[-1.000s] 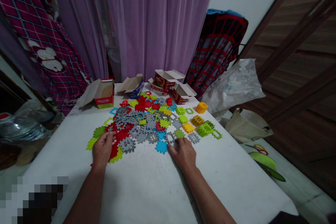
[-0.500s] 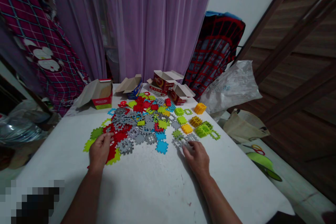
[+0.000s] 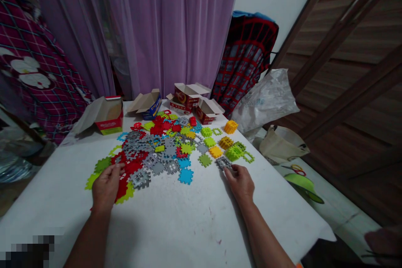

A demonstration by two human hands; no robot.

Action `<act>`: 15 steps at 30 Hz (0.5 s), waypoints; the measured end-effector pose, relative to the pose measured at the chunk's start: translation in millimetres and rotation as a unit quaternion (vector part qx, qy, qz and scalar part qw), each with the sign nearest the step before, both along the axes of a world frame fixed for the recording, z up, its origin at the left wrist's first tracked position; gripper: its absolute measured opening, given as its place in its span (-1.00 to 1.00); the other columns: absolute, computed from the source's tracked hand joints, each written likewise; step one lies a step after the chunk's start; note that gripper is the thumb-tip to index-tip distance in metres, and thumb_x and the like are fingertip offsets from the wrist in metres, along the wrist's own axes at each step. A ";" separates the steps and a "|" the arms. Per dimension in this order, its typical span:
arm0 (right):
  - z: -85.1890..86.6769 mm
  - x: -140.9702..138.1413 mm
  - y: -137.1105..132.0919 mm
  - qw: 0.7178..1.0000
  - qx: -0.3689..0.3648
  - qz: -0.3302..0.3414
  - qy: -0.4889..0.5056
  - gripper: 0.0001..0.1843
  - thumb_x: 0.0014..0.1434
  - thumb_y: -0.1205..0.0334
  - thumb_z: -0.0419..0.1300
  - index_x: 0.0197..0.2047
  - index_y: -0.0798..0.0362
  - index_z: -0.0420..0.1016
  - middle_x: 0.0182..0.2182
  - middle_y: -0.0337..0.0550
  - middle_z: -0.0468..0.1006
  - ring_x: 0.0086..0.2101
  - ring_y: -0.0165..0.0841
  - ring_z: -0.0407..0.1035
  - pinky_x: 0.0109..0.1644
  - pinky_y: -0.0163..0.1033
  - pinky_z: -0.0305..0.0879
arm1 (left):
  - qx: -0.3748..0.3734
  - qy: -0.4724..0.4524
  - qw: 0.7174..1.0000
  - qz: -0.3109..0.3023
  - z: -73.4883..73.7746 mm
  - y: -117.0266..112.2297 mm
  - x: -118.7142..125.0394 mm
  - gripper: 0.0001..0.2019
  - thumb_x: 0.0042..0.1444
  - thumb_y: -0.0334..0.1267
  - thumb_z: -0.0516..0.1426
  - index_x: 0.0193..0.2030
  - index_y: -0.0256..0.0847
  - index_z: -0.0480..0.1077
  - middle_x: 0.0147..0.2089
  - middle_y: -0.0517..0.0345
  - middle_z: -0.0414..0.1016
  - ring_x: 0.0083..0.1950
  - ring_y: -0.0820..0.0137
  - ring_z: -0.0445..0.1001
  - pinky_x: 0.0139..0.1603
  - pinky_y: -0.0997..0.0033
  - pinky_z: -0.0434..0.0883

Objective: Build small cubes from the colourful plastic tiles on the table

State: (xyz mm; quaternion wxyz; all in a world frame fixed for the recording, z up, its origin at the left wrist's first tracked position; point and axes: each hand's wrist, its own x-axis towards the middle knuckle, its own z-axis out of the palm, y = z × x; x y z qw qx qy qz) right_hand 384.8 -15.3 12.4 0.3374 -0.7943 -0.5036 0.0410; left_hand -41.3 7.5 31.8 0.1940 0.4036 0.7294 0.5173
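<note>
My right hand [image 3: 241,183] pinches a grey lattice tile [image 3: 223,162] by its near edge, at the right of the table. Just left of it lies a dark green notched tile [image 3: 205,160]. My left hand [image 3: 107,184] is over the left edge of the pile, next to red tiles [image 3: 135,166] and a lime tile [image 3: 92,181]. Its fingers are drawn together; what they hold, if anything, is hidden. Between the hands lie grey window tiles [image 3: 140,178] and a blue tile [image 3: 186,176].
Small stacks of yellow blocks [image 3: 230,127] and green blocks [image 3: 235,151] stand on the right. Open cardboard boxes, including a red-green one [image 3: 109,127] and a blue one [image 3: 152,111], line the table's far edge. A plastic bag [image 3: 266,96] hangs beyond the right edge.
My right hand has drawn the grey tile rightward, uncovering more of the dark green tile. My left hand stays by the red tiles. The whole view has shifted slightly.
</note>
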 end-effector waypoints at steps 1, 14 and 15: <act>0.2 -0.2 0.0 1.000 -0.005 0.000 -0.007 -0.45 0.13 -0.25 0.08 -0.15 0.07 0.54 -0.18 -0.03 0.57 -0.24 -0.26 0.44 -0.21 -0.21 0.28 | -0.002 -0.002 1.000 0.000 0.3 0.0 0.2 -0.60 0.00 0.13 0.07 -0.26 -0.10 0.54 -0.35 0.15 0.64 -0.20 0.22 0.61 -0.05 0.26 0.53; 3.8 -4.6 -1.8 0.993 -0.074 0.007 -0.095 -0.61 0.21 -0.07 0.15 -0.08 0.05 0.55 -0.12 -0.04 0.55 -0.11 -0.22 0.43 -0.14 -0.22 0.26 | -0.018 -0.002 1.000 0.004 2.4 -0.5 0.0 -0.57 0.00 0.13 0.06 -0.23 -0.14 0.55 -0.37 0.13 0.62 -0.19 0.22 0.60 -0.05 0.25 0.50; 4.7 -5.1 -1.8 0.992 -0.077 0.007 -0.096 -0.61 0.21 -0.06 0.16 -0.08 0.04 0.55 -0.12 -0.05 0.55 -0.10 -0.23 0.43 -0.13 -0.23 0.26 | -0.020 0.000 1.000 0.004 2.4 -0.3 -0.1 -0.56 -0.01 0.13 0.06 -0.23 -0.14 0.55 -0.37 0.13 0.62 -0.19 0.22 0.60 -0.06 0.25 0.50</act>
